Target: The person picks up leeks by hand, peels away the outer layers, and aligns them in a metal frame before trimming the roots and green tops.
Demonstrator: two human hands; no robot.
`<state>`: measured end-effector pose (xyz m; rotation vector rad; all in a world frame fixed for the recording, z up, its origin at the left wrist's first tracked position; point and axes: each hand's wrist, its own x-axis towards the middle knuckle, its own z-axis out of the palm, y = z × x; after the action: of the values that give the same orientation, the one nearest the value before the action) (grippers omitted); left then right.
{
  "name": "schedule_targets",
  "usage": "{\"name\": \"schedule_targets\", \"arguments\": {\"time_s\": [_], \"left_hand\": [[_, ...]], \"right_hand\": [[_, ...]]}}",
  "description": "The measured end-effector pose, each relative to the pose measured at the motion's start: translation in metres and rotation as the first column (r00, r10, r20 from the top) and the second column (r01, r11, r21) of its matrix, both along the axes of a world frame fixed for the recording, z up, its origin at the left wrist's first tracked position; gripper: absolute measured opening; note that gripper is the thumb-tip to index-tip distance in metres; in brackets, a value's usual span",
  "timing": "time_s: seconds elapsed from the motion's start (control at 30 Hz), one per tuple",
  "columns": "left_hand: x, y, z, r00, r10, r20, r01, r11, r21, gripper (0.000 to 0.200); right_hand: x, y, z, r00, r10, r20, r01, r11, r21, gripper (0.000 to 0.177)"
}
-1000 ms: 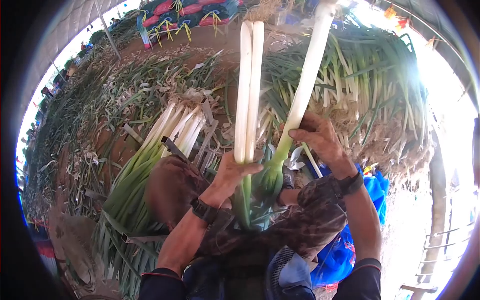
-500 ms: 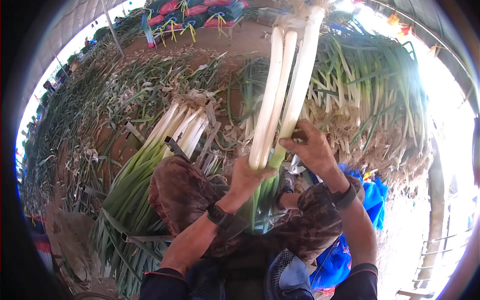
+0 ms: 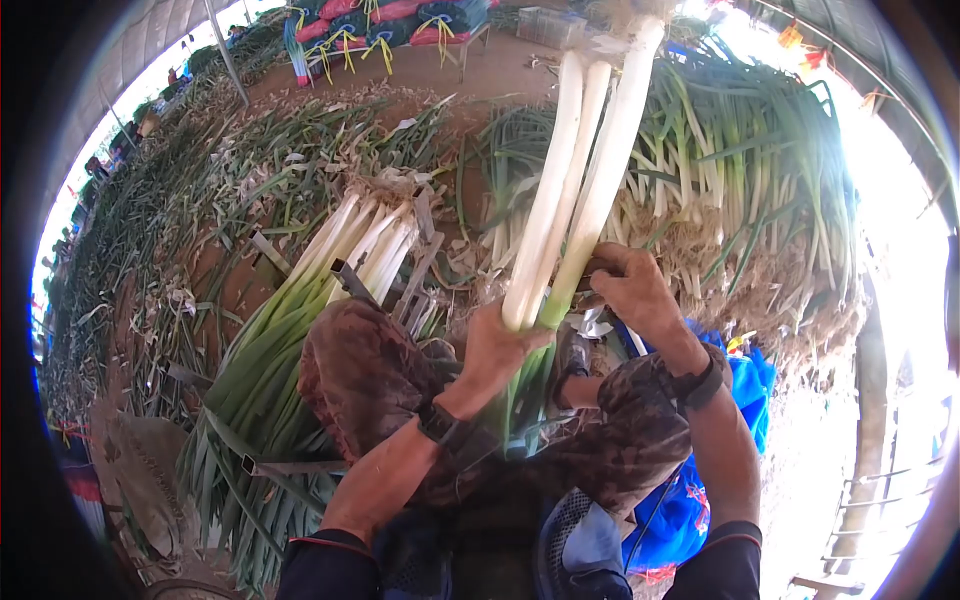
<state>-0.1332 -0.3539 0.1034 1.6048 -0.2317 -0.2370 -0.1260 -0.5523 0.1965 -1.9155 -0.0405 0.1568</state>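
My left hand (image 3: pixel 497 352) is wrapped round several long leeks (image 3: pixel 545 190) where the white shanks turn green. They stand up in front of me, roots at the top, leaves hanging between my legs. My right hand (image 3: pixel 642 300) is beside the rightmost leek (image 3: pixel 603 165), fingers curled in and thumb bent. What those fingers pinch, if anything, is hidden. Just below that hand shows a thin pale strip (image 3: pixel 637 342), too small to name. To the left of my knee lies a bundle of leeks (image 3: pixel 290 300) in a metal frame (image 3: pixel 350 280).
A big heap of untrimmed leeks (image 3: pixel 740 150) lies at the right. Leaf scraps (image 3: pixel 290 170) cover the ground at the left. Packed bags with yellow ties (image 3: pixel 390 35) rest on a stand at the back. Blue plastic (image 3: pixel 680 520) lies by my right leg.
The leeks have tilted slightly right in my left hand. My right hand has shifted a little right, its fingers now more curled at the rightmost leek's side.
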Motion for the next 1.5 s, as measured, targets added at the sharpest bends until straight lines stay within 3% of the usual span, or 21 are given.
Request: {"name": "schedule_targets", "arguments": {"time_s": [0.1, 0.17, 0.27, 0.47, 0.6, 0.7, 0.77, 0.9, 0.97, 1.0, 1.07, 1.1, 1.17, 1.2, 1.27, 1.3, 1.33, 1.37, 1.43, 1.47, 1.5], "left_hand": [[-0.001, 0.002, 0.006, 1.0, 0.015, 0.011, -0.016, 0.999, 0.045, 0.036], [-0.003, -0.001, 0.005, 1.0, 0.018, 0.019, -0.019, 0.998, 0.053, 0.035], [-0.005, -0.005, 0.003, 0.991, 0.087, 0.1, -0.104, 0.977, 0.186, 0.032], [-0.009, -0.005, 0.002, 0.995, 0.069, 0.079, -0.083, 0.977, 0.198, 0.032], [-0.004, -0.001, -0.011, 1.0, -0.024, -0.018, 0.024, 0.999, 0.041, 0.032], [0.003, 0.007, -0.02, 0.985, -0.136, -0.102, 0.127, 0.988, -0.084, 0.031], [0.006, 0.015, -0.017, 0.972, -0.195, -0.13, 0.175, 0.972, -0.156, 0.03], [0.004, 0.029, 0.014, 0.9, -0.385, -0.202, 0.347, 0.916, -0.2, 0.034], [0.008, 0.029, 0.019, 0.868, -0.445, -0.221, 0.407, 0.892, -0.199, 0.035], [0.01, 0.028, 0.02, 0.848, -0.48, -0.224, 0.435, 0.872, -0.222, 0.039], [0.013, 0.028, 0.022, 0.825, -0.516, -0.231, 0.464, 0.851, -0.247, 0.043], [0.016, 0.027, 0.026, 0.833, -0.513, -0.207, 0.47, 0.853, -0.226, 0.042], [0.022, 0.027, 0.028, 0.84, -0.51, -0.184, 0.474, 0.856, -0.206, 0.041], [0.024, 0.029, 0.028, 0.858, -0.481, -0.18, 0.447, 0.872, -0.199, 0.044], [0.031, 0.037, 0.015, 0.874, -0.453, -0.176, 0.42, 0.887, -0.193, 0.047], [0.041, 0.045, -0.009, 0.84, -0.532, -0.107, 0.522, 0.846, -0.111, 0.046], [0.046, 0.05, -0.022, 0.792, -0.609, -0.047, 0.609, 0.793, -0.02, 0.044], [0.038, 0.05, -0.012, 0.792, -0.609, -0.047, 0.609, 0.793, -0.018, 0.044], [0.013, 0.053, 0.014, 0.789, -0.586, -0.185, 0.566, 0.81, -0.153, 0.044], [0.011, 0.055, 0.012, 0.788, -0.586, -0.19, 0.564, 0.81, -0.158, 0.044], [0.01, 0.059, 0.01, 0.775, -0.597, -0.206, 0.583, 0.802, -0.129, 0.047]], "right_hand": [[0.001, 0.004, 0.009, 0.991, -0.073, 0.11, 0.072, 0.997, 0.021, 0.043], [0.005, 0.001, 0.016, 0.953, -0.142, 0.268, 0.191, 0.967, -0.169, 0.047], [0.01, 0.002, 0.018, 0.957, -0.143, 0.251, 0.217, 0.929, -0.299, 0.048], [0.01, -0.007, 0.003, 0.953, -0.159, 0.256, 0.206, 0.964, -0.168, 0.042], [0.008, -0.011, 0.006, 0.966, -0.151, 0.21, 0.191, 0.964, -0.185, 0.04], [0.005, -0.012, 0.007, 0.973, -0.158, 0.166, 0.163, 0.987, -0.012, 0.036], [0.002, -0.016, 0.006, 0.987, -0.151, 0.064, 0.133, 0.965, 0.226, 0.029], [0.01, -0.032, -0.01, 0.988, -0.104, -0.114, 0.139, 0.921, 0.364, 0.026], [0.024, -0.05, -0.043, 0.975, 0.004, 0.222, -0.061, 0.967, 0.248, 0.023], [0.018, -0.04, -0.026, 0.975, 0.002, 0.222, -0.058, 0.967, 0.248, 0.023], [0.005, -0.022, 0.005, 0.814, 0.128, 0.566, 0.016, 0.97, -0.243, 0.02], [0.006, -0.022, 0.004, 0.818, 0.125, 0.561, 0.018, 0.97, -0.242, 0.02], [0.014, -0.024, 0.006, 0.94, -0.066, 0.335, 0.062, 0.998, 0.023, 0.018], [0.022, -0.028, -0.004, 0.941, -0.066, 0.332, 0.062, 0.998, 0.023, 0.018], [0.043, -0.047, -0.032, 0.925, -0.129, 0.357, 0.022, 0.957, 0.288, 0.018], [0.046, -0.054, -0.026, 0.925, -0.129, 0.357, 0.023, 0.958, 0.287, 0.018], [0.047, -0.064, -0.019, 0.926, -0.286, 0.246, 0.093, 0.805, 0.586, 0.02], [0.05, -0.075, -0.013, 0.913, -0.397, 0.091, 0.161, 0.557, 0.815, 0.023], [0.062, -0.114, -0.009, 0.882, -0.443, 0.159, 0.235, 0.707, 0.667, 0.029], [0.065, -0.12, -0.008, 0.847, -0.526, 0.082, 0.311, 0.614, 0.726, 0.031], [0.064, -0.135, -0.012, 0.808, -0.566, 0.163, 0.35, 0.685, 0.639, 0.032]]}}
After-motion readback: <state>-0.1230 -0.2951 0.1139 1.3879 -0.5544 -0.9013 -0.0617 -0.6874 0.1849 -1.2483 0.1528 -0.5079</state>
